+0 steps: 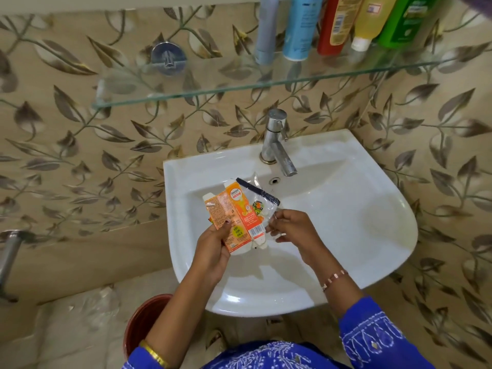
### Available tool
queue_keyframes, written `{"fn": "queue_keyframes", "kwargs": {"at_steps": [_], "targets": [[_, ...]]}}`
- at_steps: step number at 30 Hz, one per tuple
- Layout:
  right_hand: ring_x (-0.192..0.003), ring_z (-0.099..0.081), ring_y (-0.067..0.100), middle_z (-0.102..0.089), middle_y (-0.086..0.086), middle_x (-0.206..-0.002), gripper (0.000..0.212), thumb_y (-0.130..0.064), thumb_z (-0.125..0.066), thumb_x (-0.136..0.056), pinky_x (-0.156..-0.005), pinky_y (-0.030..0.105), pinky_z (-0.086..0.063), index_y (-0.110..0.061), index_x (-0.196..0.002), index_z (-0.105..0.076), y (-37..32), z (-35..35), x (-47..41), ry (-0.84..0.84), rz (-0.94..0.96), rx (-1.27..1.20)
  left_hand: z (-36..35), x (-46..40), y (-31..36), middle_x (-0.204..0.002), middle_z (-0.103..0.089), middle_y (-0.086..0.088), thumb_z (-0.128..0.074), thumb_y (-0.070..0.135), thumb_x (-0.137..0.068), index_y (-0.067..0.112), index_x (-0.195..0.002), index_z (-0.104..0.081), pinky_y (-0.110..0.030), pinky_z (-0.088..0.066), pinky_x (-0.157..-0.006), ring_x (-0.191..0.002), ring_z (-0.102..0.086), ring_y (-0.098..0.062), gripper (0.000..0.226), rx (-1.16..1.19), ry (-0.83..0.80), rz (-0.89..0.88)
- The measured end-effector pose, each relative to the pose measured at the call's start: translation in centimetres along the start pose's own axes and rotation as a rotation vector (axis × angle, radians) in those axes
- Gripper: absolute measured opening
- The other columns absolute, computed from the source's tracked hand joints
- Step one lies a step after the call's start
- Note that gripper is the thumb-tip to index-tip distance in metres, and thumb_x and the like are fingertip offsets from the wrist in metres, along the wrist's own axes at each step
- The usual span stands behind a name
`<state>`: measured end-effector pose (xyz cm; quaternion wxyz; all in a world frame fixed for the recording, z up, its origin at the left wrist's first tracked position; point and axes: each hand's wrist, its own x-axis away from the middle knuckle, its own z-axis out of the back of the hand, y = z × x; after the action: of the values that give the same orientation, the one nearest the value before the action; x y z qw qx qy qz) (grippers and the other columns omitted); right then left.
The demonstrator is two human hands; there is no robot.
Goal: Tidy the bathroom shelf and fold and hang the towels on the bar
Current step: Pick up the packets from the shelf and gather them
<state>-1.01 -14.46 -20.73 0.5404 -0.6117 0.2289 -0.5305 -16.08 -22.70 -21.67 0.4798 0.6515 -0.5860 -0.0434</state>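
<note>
My left hand point(213, 249) grips a flattened orange and white carton point(235, 209) over the white sink point(372, 222). Behind the carton lies a clear plastic packet point(262, 194) with a dark strip, and my right hand point(292, 230) pinches its lower edge. Above, a glass shelf point(213, 93) runs along the wall. At its right end stand a grey bottle point(266, 30), a blue bottle point(299, 27), a red bottle point(338, 22), a yellow bottle point(371, 20) and a green bottle point(404, 20). No towel is in view.
A chrome tap point(275, 142) rises at the back of the sink. A round chrome wall fitting point(168, 57) sits behind the shelf's left part. A metal bar end point(9, 259) shows at the left edge. A reddish bucket point(146, 320) stands on the floor under the sink.
</note>
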Motion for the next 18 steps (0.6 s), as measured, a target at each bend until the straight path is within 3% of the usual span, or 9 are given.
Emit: {"fn": "queue_keyframes", "kwargs": {"at_steps": [4, 8, 12, 18], "targets": [[-0.058, -0.058, 0.013, -0.064, 0.003, -0.064, 0.016, -0.004, -0.054, -0.085, -0.056, 0.024, -0.049, -0.01, -0.076, -0.065, -1.7, -1.7, 1.5, -0.019, 0.023, -0.068, 0.0, 0.7, 0.7, -0.099, -0.069, -0.006, -0.043, 0.005, -0.093, 0.012, -0.101, -0.06, -0.028, -0.06, -0.064, -0.086, -0.068, -0.017, 0.02, 0.035, -0.014, -0.013], [-0.053, -0.059, 0.009, -0.063, 0.001, -0.063, 0.013, -0.009, -0.057, -0.086, -0.053, 0.023, -0.049, -0.013, -0.077, -0.066, -2.2, -3.6, 3.1, -0.03, 0.027, -0.13, 1.1, 1.8, 1.1, -0.092, -0.073, -0.004, -0.043, 0.008, -0.094, 0.015, -0.099, -0.061, -0.033, -0.056, -0.077, -0.09, -0.067, -0.019, 0.02, 0.038, -0.048, -0.008], [-0.07, -0.063, 0.018, -0.068, 0.008, -0.078, 0.013, -0.012, -0.057, -0.087, -0.062, 0.027, -0.052, -0.015, -0.081, -0.068, -1.4, -5.7, 4.7, -0.018, 0.022, -0.15, 3.1, 2.8, 1.2, -0.099, -0.072, -0.005, -0.044, 0.009, -0.093, 0.015, -0.102, -0.061, -0.036, -0.053, -0.083, -0.096, -0.066, -0.021, 0.02, 0.043, -0.07, -0.002], [-0.069, -0.06, 0.019, -0.066, 0.009, -0.076, 0.014, -0.011, -0.054, -0.087, -0.063, 0.03, -0.049, -0.009, -0.084, -0.068, 0.3, -8.8, 7.6, -0.055, 0.025, -0.124, 6.2, 5.4, 1.0, -0.106, -0.066, -0.01, -0.043, 0.007, -0.093, 0.007, -0.116, -0.056, -0.035, -0.056, -0.078, -0.094, -0.064, -0.023, 0.026, 0.034, -0.026, -0.033]]}}
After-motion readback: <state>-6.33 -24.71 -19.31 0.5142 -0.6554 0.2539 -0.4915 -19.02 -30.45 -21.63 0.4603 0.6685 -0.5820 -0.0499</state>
